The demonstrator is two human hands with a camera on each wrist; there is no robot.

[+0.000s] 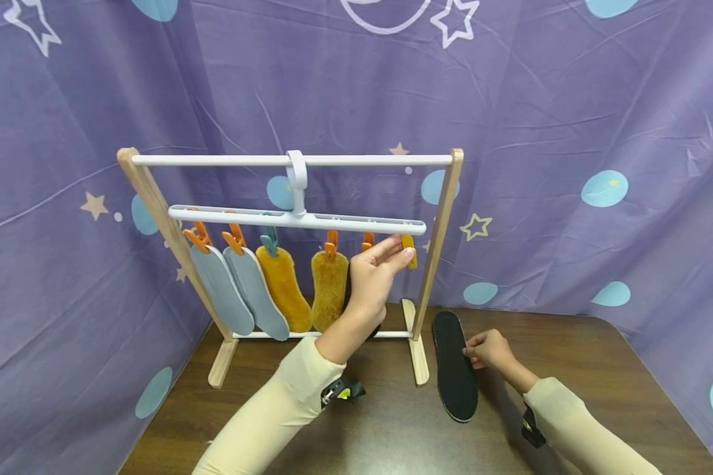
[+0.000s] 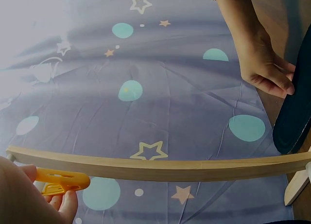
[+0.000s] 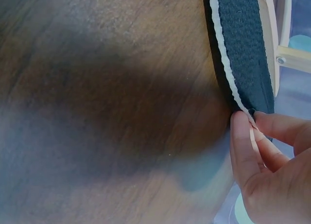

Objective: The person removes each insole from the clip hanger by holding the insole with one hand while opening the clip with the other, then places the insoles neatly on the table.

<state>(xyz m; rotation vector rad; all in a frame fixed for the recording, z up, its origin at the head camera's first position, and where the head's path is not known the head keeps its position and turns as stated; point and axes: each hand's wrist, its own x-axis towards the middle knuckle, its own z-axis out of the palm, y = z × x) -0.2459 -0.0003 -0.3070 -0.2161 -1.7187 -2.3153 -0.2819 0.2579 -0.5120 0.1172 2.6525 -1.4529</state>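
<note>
Yellow clip (image 1: pixel 409 241) partly behind left fingers (image 1: pixel 398 260)

A creased purple curtain (image 1: pixel 541 119), printed with stars (image 1: pixel 95 206) and blue-green spots (image 1: pixel 597 194), hangs at the back and both sides. Below it is a brown wooden table (image 1: pixel 398 435) with a rounded far right corner.

A purple fabric backdrop (image 1: pixel 541 125), printed with stars (image 1: pixel 476 227) and teal spots (image 1: pixel 605 189), borders the brown wood-grain tabletop (image 1: pixel 558 343). The near surface reflects light.
</note>
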